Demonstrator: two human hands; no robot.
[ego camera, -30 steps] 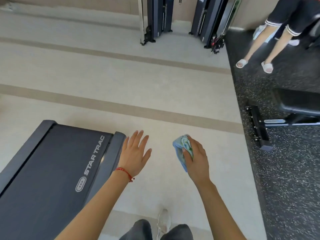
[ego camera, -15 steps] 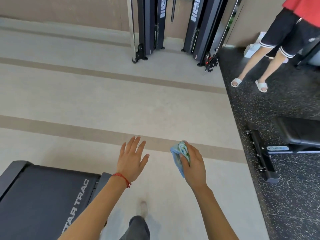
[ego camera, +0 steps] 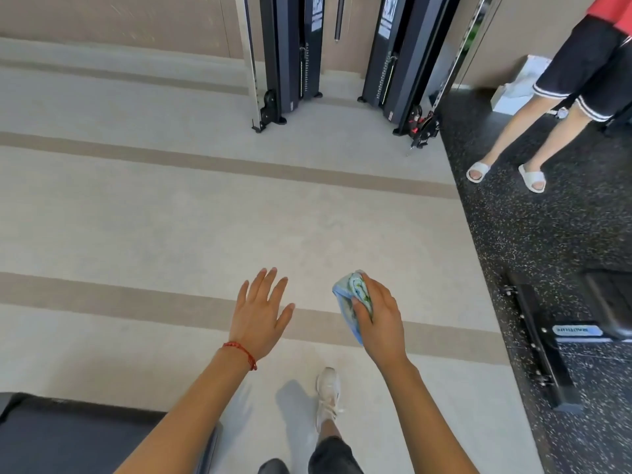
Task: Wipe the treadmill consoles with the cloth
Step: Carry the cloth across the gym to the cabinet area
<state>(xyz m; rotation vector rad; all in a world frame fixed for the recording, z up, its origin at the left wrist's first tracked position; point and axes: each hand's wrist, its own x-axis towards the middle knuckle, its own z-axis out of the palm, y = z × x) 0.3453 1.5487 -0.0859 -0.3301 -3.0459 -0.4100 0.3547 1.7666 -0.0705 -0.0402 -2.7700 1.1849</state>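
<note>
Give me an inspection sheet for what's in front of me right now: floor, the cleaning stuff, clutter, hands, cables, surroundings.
Surface: pale floor with tan stripes; black speckled rubber flooring at right.
Job's things: blue cloth, bunched; treadmill edge at lower left, no console in view.
Clutter: white bag by the far wall.
Hands: left hand spread, holding nothing; right hand grips the cloth.
Cables: nothing seen on the floor.
Surroundings: cable machine, weight bench, a person in white slippers.
</note>
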